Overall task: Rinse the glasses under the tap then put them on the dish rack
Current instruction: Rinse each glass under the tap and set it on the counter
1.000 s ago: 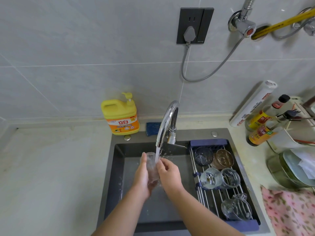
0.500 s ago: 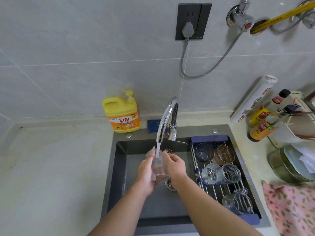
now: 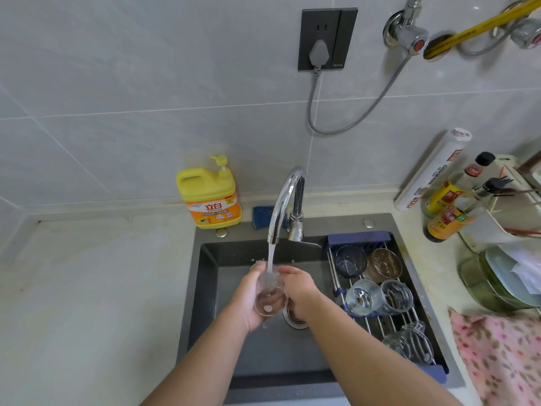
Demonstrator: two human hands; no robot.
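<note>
Rinsing is the step in hand: the glass [image 3: 270,291] lies tilted straight below the tap [image 3: 285,197], its mouth up under the running water [image 3: 271,253] and its base towards the person. The left hand [image 3: 247,303] wraps its fingers round one side of the glass, and the right hand [image 3: 298,290] curls against the other, so both grip it. To the right of the tap, the rack [image 3: 358,239] spans the sink [image 3: 209,303] and carries several glasses, with bare bars among them. Next, I judge, the water must be tipped out and the wet glass carried right of the tap and set on those bars, clear of its neighbours.
</note>
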